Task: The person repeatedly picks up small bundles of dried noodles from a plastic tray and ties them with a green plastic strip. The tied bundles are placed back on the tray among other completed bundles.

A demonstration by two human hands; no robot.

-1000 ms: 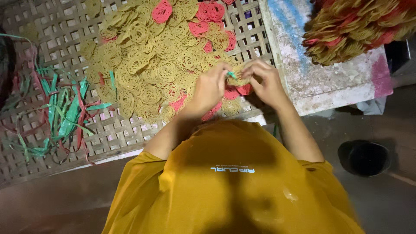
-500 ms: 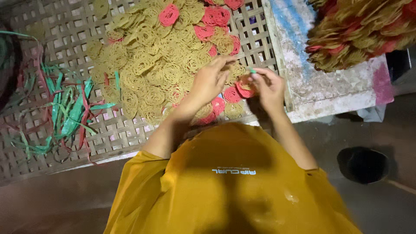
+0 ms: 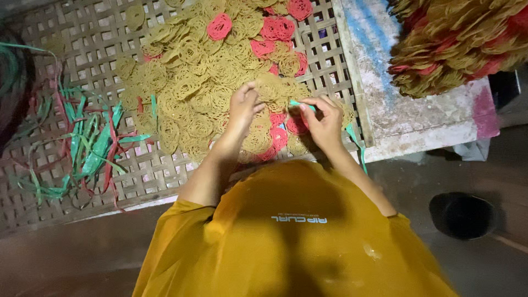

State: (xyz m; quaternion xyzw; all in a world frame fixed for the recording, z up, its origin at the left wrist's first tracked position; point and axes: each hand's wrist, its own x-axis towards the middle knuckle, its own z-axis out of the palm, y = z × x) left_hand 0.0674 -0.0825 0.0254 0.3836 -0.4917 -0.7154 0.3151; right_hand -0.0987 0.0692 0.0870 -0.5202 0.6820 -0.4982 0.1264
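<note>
On the tray: a woven lattice tray (image 3: 165, 181) carried a heap of yellow discs (image 3: 192, 82), lacy and round, with pink discs (image 3: 220, 26) mixed in.
Left hand: the left hand (image 3: 243, 107) had its fingers closed on a small stack of yellow discs at the heap's near edge.
Right hand: the right hand (image 3: 324, 118) pinched a green strip (image 3: 300, 103), just beside the left.
Left side: loose green and red strips (image 3: 88, 143) lay well apart.
Right side: tied bundles (image 3: 456, 44) rested on a slab (image 3: 412, 121).
</note>
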